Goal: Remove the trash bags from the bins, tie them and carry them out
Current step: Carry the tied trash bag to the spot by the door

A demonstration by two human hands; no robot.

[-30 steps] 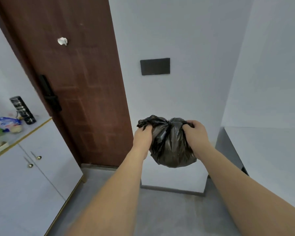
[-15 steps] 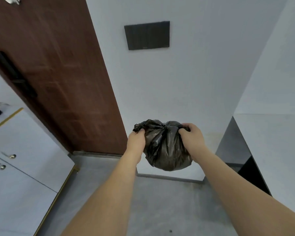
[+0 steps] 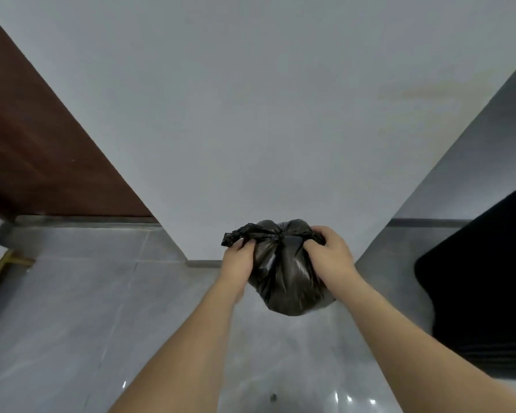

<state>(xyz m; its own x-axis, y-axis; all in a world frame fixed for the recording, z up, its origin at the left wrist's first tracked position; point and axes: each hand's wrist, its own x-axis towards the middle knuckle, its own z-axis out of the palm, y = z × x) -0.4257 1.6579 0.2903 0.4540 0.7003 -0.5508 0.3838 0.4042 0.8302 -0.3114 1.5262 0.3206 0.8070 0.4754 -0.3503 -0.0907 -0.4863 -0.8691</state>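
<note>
While the black trash bag [image 3: 286, 272] hangs in the air above the grey floor [image 3: 102, 308], both hands work at its gathered neck. The left hand [image 3: 239, 257] pinches one twisted tail of plastic, which sticks out to the left past its fingers, and the right hand [image 3: 328, 254] curls round the other side of the bunched top. Pulling the two ends apart like this looks meant to draw a knot tight at the middle, where the plastic creases together. The bag's rounded body sags below the hands, touching nothing else, in front of a white wall [image 3: 251, 114]. A brown door [image 3: 36, 144] stands to the left and a dark mat or panel [image 3: 483, 293] lies to the right. Tying seems nearly done; carrying out is not yet done.
</note>
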